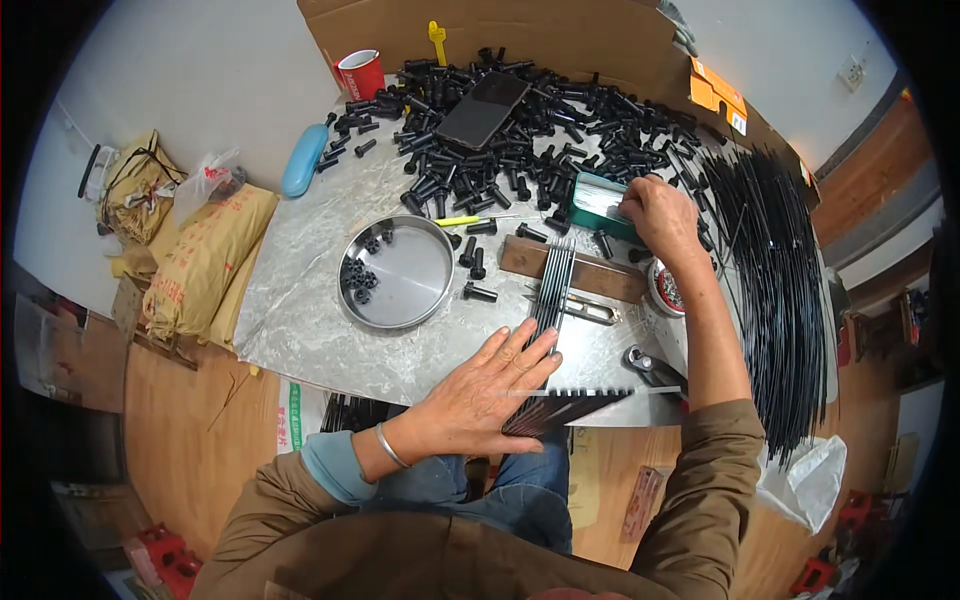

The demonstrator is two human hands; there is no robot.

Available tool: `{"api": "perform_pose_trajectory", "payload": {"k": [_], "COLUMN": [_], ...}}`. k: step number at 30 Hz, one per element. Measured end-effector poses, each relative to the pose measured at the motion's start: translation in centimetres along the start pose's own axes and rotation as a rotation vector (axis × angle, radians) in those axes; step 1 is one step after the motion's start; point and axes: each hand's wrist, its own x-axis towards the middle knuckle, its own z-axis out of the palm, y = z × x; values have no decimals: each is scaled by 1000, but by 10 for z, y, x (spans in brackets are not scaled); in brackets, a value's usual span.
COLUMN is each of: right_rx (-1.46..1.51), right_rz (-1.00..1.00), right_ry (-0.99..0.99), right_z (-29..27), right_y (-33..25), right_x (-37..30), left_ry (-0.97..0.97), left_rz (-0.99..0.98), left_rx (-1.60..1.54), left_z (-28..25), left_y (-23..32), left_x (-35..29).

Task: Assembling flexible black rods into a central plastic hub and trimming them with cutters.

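Observation:
My left hand [478,398] lies flat, fingers spread, over a row of thin dark rods [553,290] at the table's front edge. The rods' far ends rest across a brown wooden bar [612,280]; their near ends fan out past the edge beside my thumb. My right hand [662,215] is at a green box [592,224] holding pale, thin pieces. Its fingers are bent together at the box's right end, and their tips are hidden. A cutter-like metal tool [597,312] lies beside the rods, with dark-handled pliers [648,368] nearer me.
A round metal tray [400,310] holds small black parts. Behind it spreads a heap of black bolt-like pieces [450,165] with a phone [484,110] on top. A red cup [362,76], blue case [303,162], small white tub [668,290] and long black rods [780,310] stand around.

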Motion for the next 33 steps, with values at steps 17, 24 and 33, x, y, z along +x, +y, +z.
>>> {"api": "perform_pose_trajectory", "payload": {"k": [17,24,33], "right_rx": [336,329,327], "right_rz": [-151,-166,-160], "right_ry": [-33,-47,-63], "right_z": [-14,-9,-8], "right_y": [-30,-27,-30], "right_x": [-69,-67,-64], "left_ry": [27,17,43], "left_rz": [-5,-17,-17], "left_rx": [62,67,89], "left_z": [1,1,3], "left_y": [5,8,9], "left_x": [0,4,5]}}
